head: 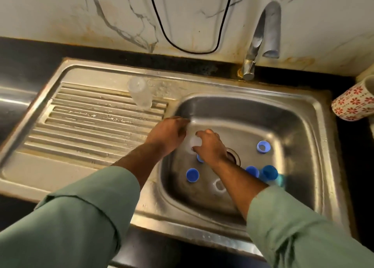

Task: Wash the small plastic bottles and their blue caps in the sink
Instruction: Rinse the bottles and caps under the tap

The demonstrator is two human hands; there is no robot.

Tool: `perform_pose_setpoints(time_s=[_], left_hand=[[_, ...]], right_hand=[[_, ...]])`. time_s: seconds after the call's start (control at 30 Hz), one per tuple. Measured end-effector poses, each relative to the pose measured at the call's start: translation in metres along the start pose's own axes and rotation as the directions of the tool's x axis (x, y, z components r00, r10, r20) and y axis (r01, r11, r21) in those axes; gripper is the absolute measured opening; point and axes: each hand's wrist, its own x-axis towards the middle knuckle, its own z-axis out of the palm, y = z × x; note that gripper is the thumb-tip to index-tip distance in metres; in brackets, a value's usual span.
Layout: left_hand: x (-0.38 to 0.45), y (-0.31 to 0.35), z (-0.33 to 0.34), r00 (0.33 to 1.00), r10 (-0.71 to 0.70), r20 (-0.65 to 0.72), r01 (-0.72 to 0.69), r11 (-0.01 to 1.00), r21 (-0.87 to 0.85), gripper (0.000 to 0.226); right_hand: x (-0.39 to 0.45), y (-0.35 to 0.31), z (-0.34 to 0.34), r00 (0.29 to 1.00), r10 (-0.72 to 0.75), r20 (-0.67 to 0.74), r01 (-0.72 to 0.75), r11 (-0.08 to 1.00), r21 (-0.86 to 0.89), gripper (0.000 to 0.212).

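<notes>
Progress looks partial: one clear plastic bottle [140,94] already stands on the ribbed drainboard [85,126], apparently done and set aside, while most of the work remains down in the sink basin [293,126]. Both hands meet over the basin's left side around a second translucent bottle [193,144]; the left hand [168,136] curls round its side and the right hand [210,146] grips it from the other side, fingers bent over the mouth. Still lying in the basin are blue caps at front left [192,175], far right [263,146] and by the right forearm [252,171], another open bottle [219,186], and a bottle capped in blue [270,174]. The tap [261,41] shows no running water.
</notes>
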Motion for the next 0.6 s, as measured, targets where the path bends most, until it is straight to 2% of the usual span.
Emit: perform_pose_setpoints(time_s=[0.1, 0.17, 0.2, 0.23, 0.27, 0.3, 0.33, 0.37, 0.47, 0.5, 0.6], left_hand=[[0.024, 0.022, -0.007, 0.998, -0.023, -0.059, 0.016, 0.993, -0.114, 0.038], [0.046, 0.050, -0.018, 0.984, -0.128, -0.124, 0.072, 0.923, -0.378, 0.031], [0.057, 0.066, -0.027, 0.970, -0.211, -0.123, 0.104, 0.812, -0.574, 0.026], [0.070, 0.085, -0.037, 0.960, -0.266, -0.083, 0.120, 0.661, -0.741, 0.021], [0.082, 0.100, -0.048, 0.956, -0.289, -0.056, 0.112, 0.532, -0.839, 0.016], [0.093, 0.112, -0.057, 0.957, -0.285, -0.052, 0.095, 0.481, -0.872, 0.014], [0.104, 0.124, -0.066, 0.966, -0.254, -0.058, 0.074, 0.484, -0.872, 0.016], [0.115, 0.130, -0.071, 0.974, -0.219, -0.055, 0.074, 0.540, -0.838, 0.022], [0.137, 0.147, -0.071, 0.996, -0.065, 0.056, 0.084, 0.847, -0.525, 0.041], [0.141, 0.152, -0.066, 0.992, -0.018, 0.125, 0.071, 0.898, -0.435, 0.045], [0.156, 0.153, -0.049, 0.985, 0.025, 0.169, 0.051, 0.901, -0.431, 0.033]], right_hand=[[-0.011, 0.007, -0.030, 0.988, 0.024, -0.154, 0.020, 0.960, 0.278, 0.050], [-0.015, 0.007, -0.059, 0.972, 0.058, -0.228, 0.043, 0.909, 0.414, 0.051], [-0.017, 0.006, -0.072, 0.971, 0.075, -0.227, 0.043, 0.878, 0.477, 0.052], [-0.019, 0.007, -0.088, 0.971, 0.091, -0.222, 0.044, 0.842, 0.538, 0.053], [-0.021, 0.005, -0.099, 0.970, 0.098, -0.222, 0.054, 0.806, 0.590, 0.054], [-0.021, 0.003, -0.109, 0.966, 0.104, -0.238, 0.069, 0.780, 0.622, 0.054], [-0.021, 0.003, -0.119, 0.958, 0.111, -0.264, 0.085, 0.770, 0.632, 0.052], [-0.021, 0.002, -0.128, 0.957, 0.105, -0.271, 0.092, 0.775, 0.625, 0.050], [-0.013, 0.004, -0.148, 0.972, 0.083, -0.221, 0.045, 0.854, 0.519, 0.043], [-0.010, 0.007, -0.152, 0.974, 0.080, -0.213, 0.037, 0.869, 0.493, 0.041], [0.001, 0.014, -0.156, 0.969, 0.088, -0.232, 0.041, 0.866, 0.498, 0.043]])
